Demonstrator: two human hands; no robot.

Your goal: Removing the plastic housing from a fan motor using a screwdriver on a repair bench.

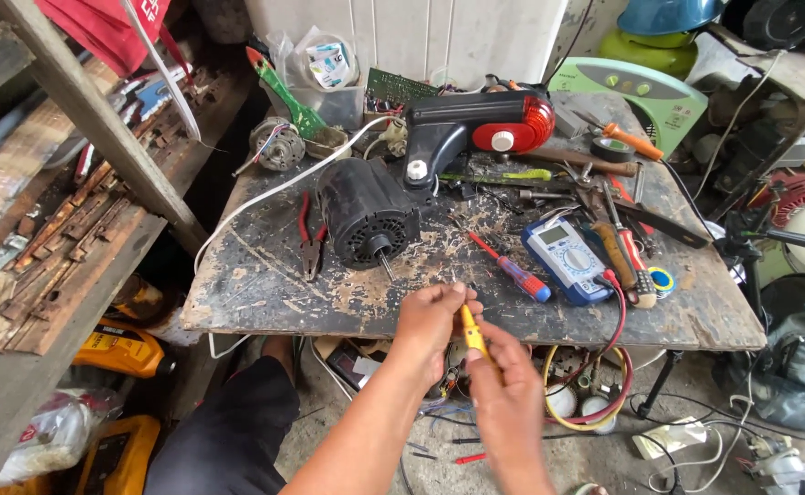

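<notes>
My left hand [428, 323] and my right hand [509, 400] meet just in front of the worn wooden table [265, 284]. The right hand grips a yellow-handled tool [471, 332]. The left hand's fingertips pinch something small at the tool's upper end; I cannot make out what it is. A black electric motor [366, 213] lies on the table just beyond the hands, its shaft pointing toward me. Red-handled pliers [311, 236] lie to the left of the motor. A red and blue screwdriver [511, 269] lies to its right.
A blue multimeter [565, 258] with red lead, a black and red appliance housing [476, 133], assorted hand tools and an orange screwdriver [630, 140] crowd the table's right and back. A wooden shelf with rusty parts [63, 238] stands left. Wires and yellow containers [118, 348] litter the floor.
</notes>
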